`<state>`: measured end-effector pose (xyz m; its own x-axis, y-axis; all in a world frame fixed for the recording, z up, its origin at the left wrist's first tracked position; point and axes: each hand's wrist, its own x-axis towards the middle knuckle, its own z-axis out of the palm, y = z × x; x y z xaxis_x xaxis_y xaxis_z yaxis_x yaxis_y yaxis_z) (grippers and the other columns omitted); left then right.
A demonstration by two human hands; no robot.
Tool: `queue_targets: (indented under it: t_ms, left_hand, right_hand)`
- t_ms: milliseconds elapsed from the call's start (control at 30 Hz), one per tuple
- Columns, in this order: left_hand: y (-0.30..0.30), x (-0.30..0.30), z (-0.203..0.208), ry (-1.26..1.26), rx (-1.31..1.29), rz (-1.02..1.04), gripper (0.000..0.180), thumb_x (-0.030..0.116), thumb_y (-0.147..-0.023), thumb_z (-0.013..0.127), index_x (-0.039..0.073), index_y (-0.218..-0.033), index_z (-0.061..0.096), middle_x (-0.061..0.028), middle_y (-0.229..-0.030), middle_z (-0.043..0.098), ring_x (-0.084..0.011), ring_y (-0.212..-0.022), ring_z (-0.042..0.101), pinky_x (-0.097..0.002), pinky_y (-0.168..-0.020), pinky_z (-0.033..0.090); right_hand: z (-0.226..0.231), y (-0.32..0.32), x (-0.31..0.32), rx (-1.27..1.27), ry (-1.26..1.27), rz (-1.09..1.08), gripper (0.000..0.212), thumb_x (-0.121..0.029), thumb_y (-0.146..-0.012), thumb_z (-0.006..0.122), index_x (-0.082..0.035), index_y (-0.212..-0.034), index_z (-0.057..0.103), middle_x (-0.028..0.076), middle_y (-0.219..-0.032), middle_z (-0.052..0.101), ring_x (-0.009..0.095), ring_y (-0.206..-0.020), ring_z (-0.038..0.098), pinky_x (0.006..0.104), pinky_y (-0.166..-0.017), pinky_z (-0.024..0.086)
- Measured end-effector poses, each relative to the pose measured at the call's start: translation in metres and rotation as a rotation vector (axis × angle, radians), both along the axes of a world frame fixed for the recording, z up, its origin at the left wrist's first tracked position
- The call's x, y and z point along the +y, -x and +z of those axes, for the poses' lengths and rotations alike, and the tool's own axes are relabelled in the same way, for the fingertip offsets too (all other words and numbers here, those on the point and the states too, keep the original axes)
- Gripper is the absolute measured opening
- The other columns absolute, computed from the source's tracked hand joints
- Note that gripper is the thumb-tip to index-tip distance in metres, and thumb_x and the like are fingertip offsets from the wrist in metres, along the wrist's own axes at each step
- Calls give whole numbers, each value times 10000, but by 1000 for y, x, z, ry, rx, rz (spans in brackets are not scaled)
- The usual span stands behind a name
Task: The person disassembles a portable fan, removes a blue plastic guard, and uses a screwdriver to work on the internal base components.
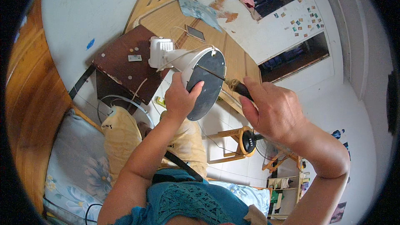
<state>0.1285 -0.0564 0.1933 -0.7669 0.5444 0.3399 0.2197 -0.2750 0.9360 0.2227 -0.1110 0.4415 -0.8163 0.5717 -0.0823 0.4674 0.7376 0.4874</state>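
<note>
A white appliance (179,59) with a ribbed head and a flat oval grey base plate (209,88) is tipped so that its underside faces me; its exact kind I cannot tell. My left hand (179,100) grips the lower left rim of the base, thumb lying on the grey plate. In my right hand (277,108) is the dark handle of a screwdriver (243,90), thumb and fingers closed around it. The long thin shaft crosses the plate, and its tip meets the plate near the upper left edge. A pale cord runs along the white body.
Beyond the appliance stands a dark brown table (121,64) with small bits and a white piece on top. Behind it lies a bed with a bamboo mat (166,18) and a phone-like device (195,33). A wooden stool (229,141) and a fan (266,148) stand at right.
</note>
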Motion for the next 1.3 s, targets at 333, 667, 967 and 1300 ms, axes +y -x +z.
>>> queue_targets:
  t_ms: [333, 667, 967, 1300]
  left_hand:
    - [3, -2, 2, -42, -21, 12, 467, 343, -740, 726, 19, -984, 496, -200, -827, 618, -387, -764, 618, -436, -663, 486]
    - [3, -5, 5, -30, -79, -30, 466, 336, -743, 718, 13, -996, 496, -210, -880, 618, -387, -811, 616, -429, -703, 482]
    - [3, -4, 4, -26, -84, -51, 468, 330, -746, 713, 13, -1017, 501, -197, -883, 622, -372, -823, 620, -418, -716, 480]
    - [4, -1, 1, -56, -74, -39, 475, 336, -747, 715, 11, -1023, 506, -189, -906, 620, -366, -832, 618, -409, -727, 480]
  right_hand:
    - [3, -7, 1, 103, -79, 291, 212, -100, -803, 615, -3, -990, 594, 100, -779, 527, 244, -570, 579, 373, -484, 469]
    - [7, -9, 5, 92, -188, 335, 206, -145, -815, 597, -52, -991, 543, 86, -721, 492, 266, -561, 562, 378, -493, 471]
    - [-1, -16, 3, 35, -102, 172, 243, -103, -816, 620, -45, -1047, 570, 56, -706, 467, 202, -617, 545, 344, -508, 466]
    - [-5, -20, 5, 121, -133, 315, 301, -82, -778, 637, -20, -1063, 560, 83, -758, 484, 228, -598, 556, 337, -498, 470]
